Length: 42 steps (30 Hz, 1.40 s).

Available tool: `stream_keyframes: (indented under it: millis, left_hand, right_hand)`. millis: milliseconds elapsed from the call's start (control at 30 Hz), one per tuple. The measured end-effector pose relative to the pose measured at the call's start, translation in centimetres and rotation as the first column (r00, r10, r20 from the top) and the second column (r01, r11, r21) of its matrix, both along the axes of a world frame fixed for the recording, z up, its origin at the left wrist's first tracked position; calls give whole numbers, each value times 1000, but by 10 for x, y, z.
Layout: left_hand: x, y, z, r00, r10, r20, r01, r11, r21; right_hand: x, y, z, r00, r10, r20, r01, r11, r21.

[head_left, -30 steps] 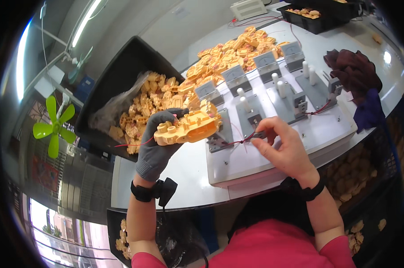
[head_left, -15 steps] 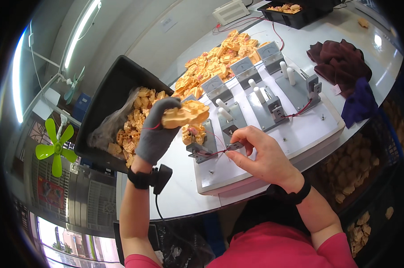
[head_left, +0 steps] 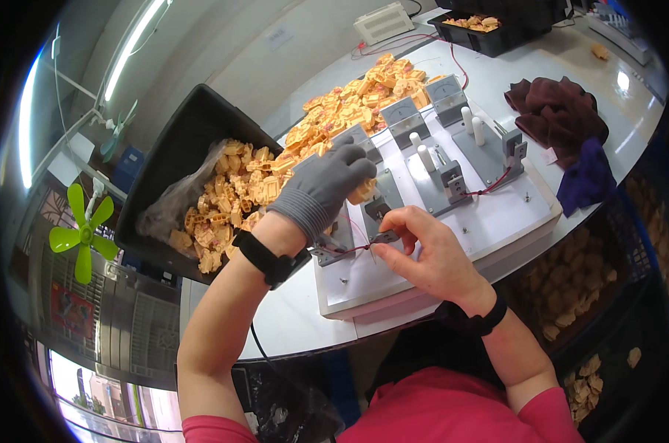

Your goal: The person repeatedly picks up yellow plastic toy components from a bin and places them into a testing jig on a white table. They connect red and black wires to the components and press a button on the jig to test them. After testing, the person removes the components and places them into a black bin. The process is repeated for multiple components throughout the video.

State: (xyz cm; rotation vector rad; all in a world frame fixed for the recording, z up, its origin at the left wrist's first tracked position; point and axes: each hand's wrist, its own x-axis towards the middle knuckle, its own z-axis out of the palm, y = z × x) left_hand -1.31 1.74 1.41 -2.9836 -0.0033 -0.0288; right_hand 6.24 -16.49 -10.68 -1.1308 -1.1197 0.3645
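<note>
The orange part (head_left: 362, 193) is in the gloved left hand (head_left: 321, 190), whose fingers are closed around it, so only a small piece shows below the fingertips; the hand holds it just over the nearest grey fixture (head_left: 370, 210) on the white test board (head_left: 452, 232). The bare right hand (head_left: 423, 247) pinches a small dark clip (head_left: 384, 237) at the end of a thin red wire (head_left: 349, 249), its grip closed on the clip, just beside the part. I judge that this piece is at the testing step: it is out of the bin and at the fixture, but the clip seems not yet joined to it, though the glove hides the contact point. Much work is left, I think: the black bin (head_left: 179, 159) at the left is full of orange parts (head_left: 231, 192) in a clear bag, while another pile of orange parts (head_left: 356, 100) lies on the desk (head_left: 297, 325) behind the board. The further fixtures (head_left: 452, 181) on the board stand without parts.
</note>
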Motion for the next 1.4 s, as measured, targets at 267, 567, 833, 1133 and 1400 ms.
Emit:
stream_keyframes:
  millis: [267,567,833,1133,1400]
  left_hand:
    - [-23,-6,-1,989,-5,-149,-42,950,-309]
    - [-192,94,3,662,743,-94,-739,628,-242]
    - [-191,203,-81,651,755,75,-736,652,-181]
    - [-112,265,-112,512,859,13,-850,508,-139]
    - [-172,250,-139,544,799,257,-635,592,-496]
  right_hand:
    - [-11,4,-4,995,-91,-47,89,995,-38]
    - [-8,3,-15,961,-252,112,252,968,16]
    - [-8,1,-15,972,-220,78,225,973,-48]
    - [-8,-3,-14,978,-199,55,203,975,-84]
    - [-9,1,-12,967,-227,114,236,970,-66]
